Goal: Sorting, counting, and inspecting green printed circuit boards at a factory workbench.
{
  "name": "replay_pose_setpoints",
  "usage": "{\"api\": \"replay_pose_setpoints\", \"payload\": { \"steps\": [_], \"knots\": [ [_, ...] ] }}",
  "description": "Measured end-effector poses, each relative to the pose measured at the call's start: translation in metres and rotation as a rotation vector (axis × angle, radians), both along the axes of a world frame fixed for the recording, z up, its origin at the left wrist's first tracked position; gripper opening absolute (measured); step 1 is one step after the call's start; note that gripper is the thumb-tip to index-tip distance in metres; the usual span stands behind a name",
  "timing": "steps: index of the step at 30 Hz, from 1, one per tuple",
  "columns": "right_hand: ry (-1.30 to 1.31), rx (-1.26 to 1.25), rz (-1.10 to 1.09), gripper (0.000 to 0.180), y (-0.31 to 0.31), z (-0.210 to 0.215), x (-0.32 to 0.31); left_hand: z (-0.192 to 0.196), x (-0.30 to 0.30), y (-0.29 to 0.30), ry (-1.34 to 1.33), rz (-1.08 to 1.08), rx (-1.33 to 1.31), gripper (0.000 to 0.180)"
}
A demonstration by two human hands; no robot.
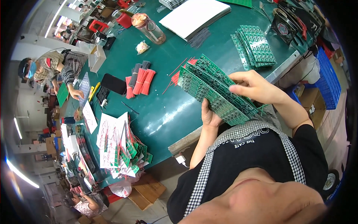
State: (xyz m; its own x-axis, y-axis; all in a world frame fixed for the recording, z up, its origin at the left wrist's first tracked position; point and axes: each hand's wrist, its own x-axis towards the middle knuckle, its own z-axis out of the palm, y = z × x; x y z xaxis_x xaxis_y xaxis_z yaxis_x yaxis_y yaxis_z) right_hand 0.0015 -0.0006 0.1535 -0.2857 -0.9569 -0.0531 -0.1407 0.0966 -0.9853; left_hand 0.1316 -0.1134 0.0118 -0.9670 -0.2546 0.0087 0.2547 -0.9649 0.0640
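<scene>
A loose bundle of several green circuit board panels (214,93) is held up between my hands over the near edge of the table, tilted and slightly fanned. My left hand (211,116) grips the lower edge, its thumb against the front panel and its other fingers mostly hidden behind the boards. My right hand (251,86) holds the upper right side, with thumb and forefinger at the edge of the rear panels. Just beyond the bundle lie loose red wires (177,76). Another stack of green circuit boards (257,44) rests on the table to the far right.
The green table (175,112) bears bundled red and dark wires (141,80), a drink bottle (149,30), a white paper stack (195,16) and wired boards on paper (119,143). A fan (283,28) stands far right, a blue crate (328,80) below. A co-worker (56,69) works at left.
</scene>
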Motion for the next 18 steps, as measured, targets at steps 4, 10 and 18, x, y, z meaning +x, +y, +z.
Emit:
{"api": "replay_pose_setpoints", "payload": {
  "steps": [4, 10, 18],
  "knots": [
    [-0.088, 0.036, 0.021, 0.027, -0.003, -0.029, -0.018, -0.008, 0.003, 0.002, -0.013, 0.007, -0.013, 0.059],
    [-0.366, -0.038, -0.036, 0.023, 0.001, -0.036, -0.014, -0.010, 0.006, 0.007, -0.024, 0.084, -0.049, 0.055],
    [-0.011, -0.026, -0.257, 0.016, 0.012, -0.031, -0.017, -0.009, -0.002, 0.008, 0.002, 0.042, 0.022, 0.050]
  ]
}}
